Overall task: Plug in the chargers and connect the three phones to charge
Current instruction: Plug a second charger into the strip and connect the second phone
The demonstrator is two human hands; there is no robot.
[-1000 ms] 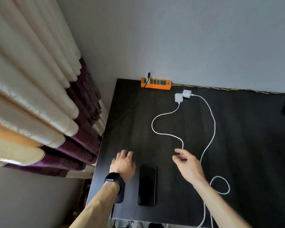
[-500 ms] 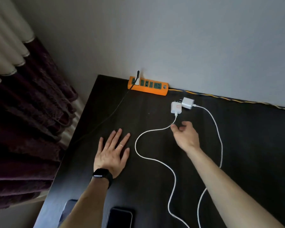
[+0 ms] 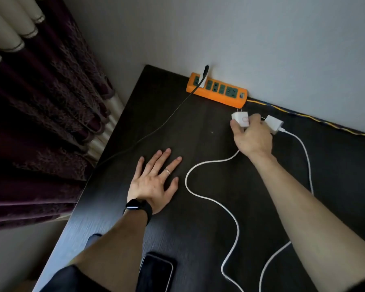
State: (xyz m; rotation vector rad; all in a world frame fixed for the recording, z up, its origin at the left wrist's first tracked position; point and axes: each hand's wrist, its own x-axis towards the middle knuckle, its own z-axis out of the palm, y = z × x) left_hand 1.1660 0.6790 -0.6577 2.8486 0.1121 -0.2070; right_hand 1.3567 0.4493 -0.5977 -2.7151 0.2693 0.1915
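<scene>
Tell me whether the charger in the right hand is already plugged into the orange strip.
No: the right hand holds the white charger just short of the orange power strip.

Black phone (image 3: 155, 275): lower end cut off by the bottom edge. Second phone (image 3: 92, 238): largely covered by the left forearm; only a bluish corner is seen. Two white cables (image 3: 232, 260): far ends cut off at the bottom edge. White charger (image 3: 239, 120): partly wrapped by the right hand (image 3: 252, 137).
</scene>
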